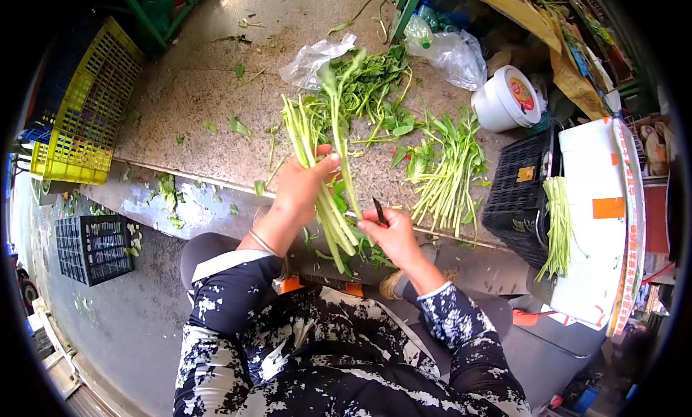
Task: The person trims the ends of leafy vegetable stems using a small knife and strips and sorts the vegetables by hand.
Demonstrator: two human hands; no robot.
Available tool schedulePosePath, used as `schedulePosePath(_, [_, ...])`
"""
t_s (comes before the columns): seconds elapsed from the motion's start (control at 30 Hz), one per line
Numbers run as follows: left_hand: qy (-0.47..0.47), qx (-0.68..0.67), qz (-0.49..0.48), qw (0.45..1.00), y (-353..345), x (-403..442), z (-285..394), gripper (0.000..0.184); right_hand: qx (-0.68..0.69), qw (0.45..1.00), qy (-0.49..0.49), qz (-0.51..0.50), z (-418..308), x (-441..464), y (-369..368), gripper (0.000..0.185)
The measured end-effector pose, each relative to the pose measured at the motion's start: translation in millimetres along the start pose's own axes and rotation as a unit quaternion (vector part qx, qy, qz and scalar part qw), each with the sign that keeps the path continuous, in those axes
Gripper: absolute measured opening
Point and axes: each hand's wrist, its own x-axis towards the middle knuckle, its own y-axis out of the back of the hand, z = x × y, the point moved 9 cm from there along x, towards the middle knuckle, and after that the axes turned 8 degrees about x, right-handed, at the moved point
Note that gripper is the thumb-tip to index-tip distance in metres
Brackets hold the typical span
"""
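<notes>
My left hand [299, 190] is closed round a bunch of pale green leafy-vegetable stalks [335, 233], held slantwise above the step. One longer stalk [340, 129] stands apart from the bunch, its leafy tip blurred. Its lower end meets the fingertips of my right hand [391, 237], which pinch it. Also in my right hand is a narrow dark tool [379, 211] that looks like a small knife; the fingers cover most of it. Beyond the hands lies a heap of leafy greens [375, 82]. Right of it, a pile of trimmed stalks [454, 179] is spread on the stone.
A yellow crate [83, 107] stands at left, with a black crate [94, 247] on the ground below. To the right are a white bucket [497, 103], another black crate [520, 193] and a white foam box [587, 237] with a stalk bundle [556, 226] on top. Clear plastic bags [313, 62] lie behind.
</notes>
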Motion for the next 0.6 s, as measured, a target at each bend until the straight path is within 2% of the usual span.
schedulePosePath(0.07, [-0.004, -0.007, -0.042, 0.999, -14, -9, 5, 0.027, 0.039, 0.999, -0.031, -0.022, 2, -18, -5, 0.019])
schedulePosePath(0.1, [-0.005, -0.011, -0.083, 0.996, -26, -13, 6, 0.025, 0.013, 1.000, -0.016, -0.010, -1, -24, -3, 0.020])
schedulePosePath(0.17, [-0.001, -0.010, -0.106, 0.994, -37, -18, 4, 0.022, -0.016, 1.000, 0.000, 0.012, -8, -34, 3, 0.022])
schedulePosePath(0.23, [0.000, 0.000, -0.128, 0.992, -46, -21, 0, 0.019, 0.141, 0.983, -0.012, 0.116, -11, -37, 24, 0.030])
schedulePosePath(0.27, [-0.001, -0.002, -0.134, 0.991, -49, -22, -2, 0.019, 0.176, 0.978, 0.017, 0.114, -24, -39, 24, 0.038])
schedulePosePath(0.33, [-0.007, 0.024, -0.155, 0.988, -57, -26, -5, 0.020, 0.206, 0.974, 0.038, 0.091, -36, -38, 20, 0.032])
schedulePosePath(0.43, [-0.020, 0.025, -0.144, 0.989, -60, -22, -11, 0.021, 0.167, 0.979, 0.076, 0.090, -46, -35, 9, 0.021])
schedulePosePath(0.5, [-0.039, 0.022, -0.136, 0.990, -61, -22, -5, 0.021, 0.138, 0.980, 0.096, 0.108, -47, -31, 5, 0.022])
schedulePosePath(0.6, [-0.010, 0.010, -0.134, 0.991, -61, -24, -8, 0.018, 0.144, 0.975, 0.108, 0.132, -44, -26, 7, 0.020])
